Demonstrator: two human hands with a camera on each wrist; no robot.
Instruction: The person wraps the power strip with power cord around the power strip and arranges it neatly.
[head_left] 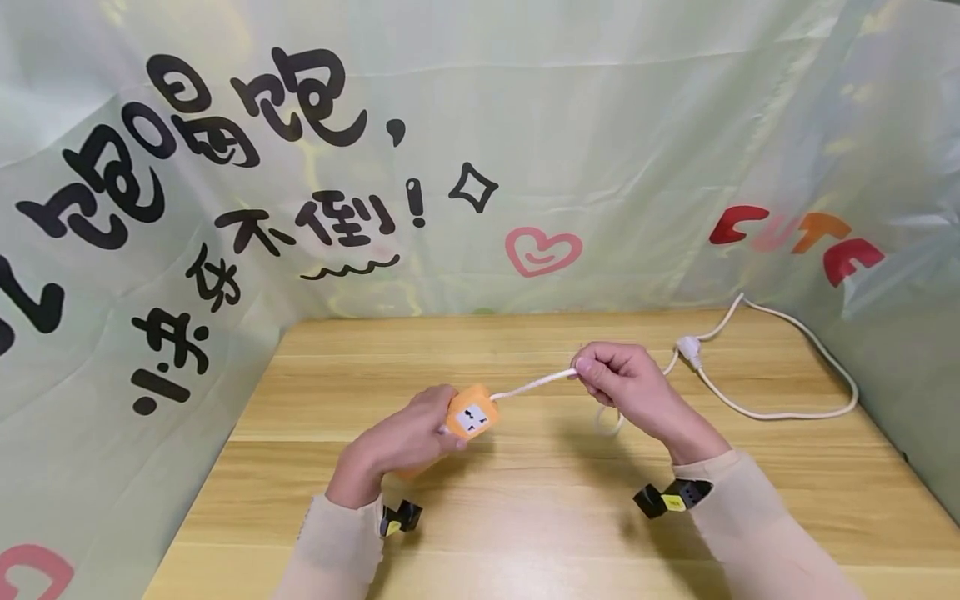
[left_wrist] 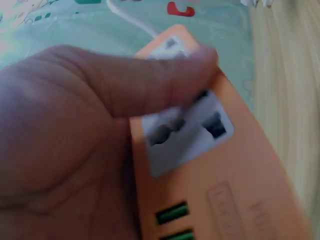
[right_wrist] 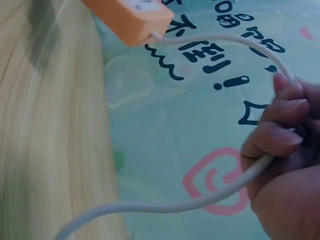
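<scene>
Orange power strip (head_left: 474, 417): held above the surface (head_left: 525, 533), left of its middle, well apart from the far edge. Its cord end points toward the right hand, and a shadow falls on the wood beneath.

Left hand (head_left: 412, 433): closed around the strip's body, the thumb laid across the socket face, as the left wrist view confirms. Below the thumb, a white socket panel (left_wrist: 165, 155) and two green-lined slots (left_wrist: 172, 213) are exposed; the image there is partly blurred.

Right hand (head_left: 630, 387): fingers curled, the white cord (head_left: 534, 384) pinched between thumb and fingers a short way from the strip. Between the two hands the cord hangs free of the surface; the right wrist view shows it bowed. Beyond the right hand it drops in a small loop.

White plug (head_left: 688, 350): near the far right corner, touching the cord; a wide loop runs there, reaching the far edge and close to the right edge.

Printed cloth (head_left: 600, 150): standing behind the far edge.
</scene>
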